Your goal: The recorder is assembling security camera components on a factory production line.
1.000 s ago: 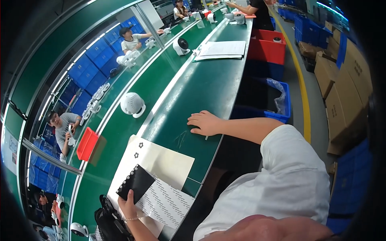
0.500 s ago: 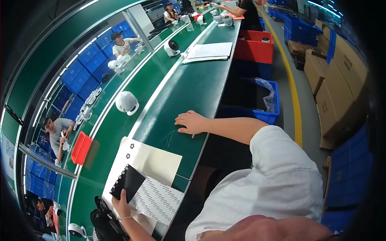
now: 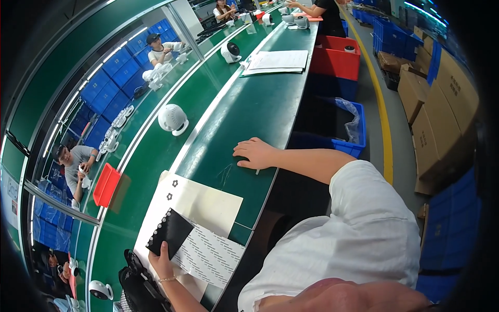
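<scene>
My left hand (image 3: 160, 264) grips the near edge of a black sheet (image 3: 173, 232), thumb on top; a row of pale round spots runs along the sheet's left edge. Against it lies a white sheet with printed dashes (image 3: 210, 256); I cannot tell if the two are joined. Both rest over cream-coloured paper (image 3: 215, 205) with two small dark flower-shaped pieces on its far left part. My right hand (image 3: 255, 154) lies flat on the green bench (image 3: 228, 132), fingers stretched out, holding nothing. A small light-coloured piece shows just below that palm.
A white round camera-like device (image 3: 172, 118) stands on the green belt, another (image 3: 230, 52) farther off. Left of the belt is a red tray (image 3: 107, 185). A black bag (image 3: 136, 283) lies near my left forearm. Papers (image 3: 275, 62) sit farther up; co-workers sit across.
The whole view has shifted slightly, so the bench and belt appear a little to the right. My left hand still grips the black sheet; my right hand still lies flat.
</scene>
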### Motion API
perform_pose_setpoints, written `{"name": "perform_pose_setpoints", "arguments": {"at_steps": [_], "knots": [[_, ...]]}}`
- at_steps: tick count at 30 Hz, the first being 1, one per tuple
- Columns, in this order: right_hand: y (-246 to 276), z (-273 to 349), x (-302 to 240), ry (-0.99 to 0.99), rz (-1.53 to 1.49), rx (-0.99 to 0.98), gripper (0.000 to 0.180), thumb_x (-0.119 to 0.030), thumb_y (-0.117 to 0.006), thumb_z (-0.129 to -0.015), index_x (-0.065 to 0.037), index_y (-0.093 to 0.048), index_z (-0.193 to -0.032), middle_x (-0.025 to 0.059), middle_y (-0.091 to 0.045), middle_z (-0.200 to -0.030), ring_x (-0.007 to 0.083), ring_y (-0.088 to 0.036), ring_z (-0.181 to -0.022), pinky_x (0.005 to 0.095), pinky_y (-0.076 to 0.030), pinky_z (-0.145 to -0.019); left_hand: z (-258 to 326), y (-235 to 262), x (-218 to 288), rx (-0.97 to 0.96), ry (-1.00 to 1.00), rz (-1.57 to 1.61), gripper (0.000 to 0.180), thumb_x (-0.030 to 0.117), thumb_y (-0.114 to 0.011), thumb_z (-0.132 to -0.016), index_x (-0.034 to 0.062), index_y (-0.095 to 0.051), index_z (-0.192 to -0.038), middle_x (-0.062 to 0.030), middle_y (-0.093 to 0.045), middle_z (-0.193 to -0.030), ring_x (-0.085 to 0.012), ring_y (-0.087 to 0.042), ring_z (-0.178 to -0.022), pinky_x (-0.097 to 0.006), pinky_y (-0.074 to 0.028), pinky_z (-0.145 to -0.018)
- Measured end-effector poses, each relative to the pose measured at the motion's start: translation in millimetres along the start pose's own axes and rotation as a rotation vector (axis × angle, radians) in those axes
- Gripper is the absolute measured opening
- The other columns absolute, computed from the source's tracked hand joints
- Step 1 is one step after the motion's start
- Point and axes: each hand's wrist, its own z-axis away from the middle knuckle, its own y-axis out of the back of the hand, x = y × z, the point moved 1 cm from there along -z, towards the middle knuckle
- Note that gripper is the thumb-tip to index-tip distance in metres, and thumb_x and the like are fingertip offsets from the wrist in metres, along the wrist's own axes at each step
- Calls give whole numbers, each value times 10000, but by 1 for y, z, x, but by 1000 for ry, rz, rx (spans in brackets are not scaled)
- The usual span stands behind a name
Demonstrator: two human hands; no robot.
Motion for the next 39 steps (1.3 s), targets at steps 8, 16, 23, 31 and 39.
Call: {"name": "perform_pose_setpoints", "arguments": {"at_steps": [8,16,23,31,39], "knots": [[4,1,0,22,0,50,365,-352,-460,-809,-91,-514,-1060,52,-474,-1160,194,-383,-1135,366,-265,-933,4,-5,12,47,-8,-5,293,133,-617,-757,-61,-549,-967,-65,-581,-908,-127,-520,-809,-238,-409,-741],[12,-5,-9,140,-41,153,321,-175,-570,-728,-23,-545,-1009,163,-525,-1073,319,-478,-1018,387,-375,-865,-12,-8,-18,93,48,-332,490,390,-649,-655,-63,-543,-813,-197,-565,-761,-298,-531,-719,-396,-411,-661],[-6,-19,16,77,-64,-86,341,-201,-443,-861,5,-463,-1133,154,-449,-1197,288,-396,-1132,341,-287,-947,15,14,6,207,-70,-637,547,449,-609,-642,-60,-529,-826,-231,-543,-862,-361,-494,-854,-396,-383,-774],[-1,-14,8,10,-90,-85,335,-202,-437,-863,10,-467,-1121,157,-431,-1216,292,-374,-1151,344,-270,-957,58,35,25,423,-288,-648,616,347,-607,-700,-39,-414,-1139,-195,-418,-1190,-336,-353,-1135,-394,-259,-957],[3,-13,3,-11,-104,-71,316,-167,-439,-854,8,-464,-1116,154,-435,-1212,297,-371,-1155,354,-274,-955,63,195,4,484,665,-990,675,465,-614,-650,-25,-478,-1094,-212,-510,-1085,-327,-482,-1026,-382,-402,-841]]}}
